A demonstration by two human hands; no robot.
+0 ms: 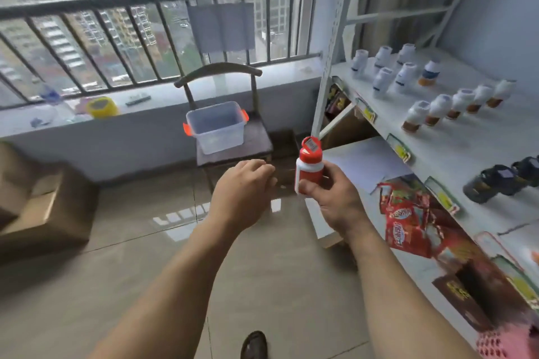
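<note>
**A:** Where is the bottle [309, 166]?

**B:** In the right hand [335, 198], held in the air beside the shelf [437, 140]. The thumb lies across the red label and the fingers curl round the back. Its long axis is nearly upright, cap up.

**A:** And the left hand [242, 192]?

**B:** Just left of the bottle, not touching it. Its fingers are loosely curled and hold nothing.

**A:** What does the next move turn on?

**B:** The bin [217, 125] on the chair [256, 140], I think. It lies ahead and left of the bottle, beyond both hands, with its top open. The left hand is on the bin's side, but the right has the bottle.

**A:** How does the bottle look?

**B:** White body, red label band, red cap with a small printed sticker on top.
</note>
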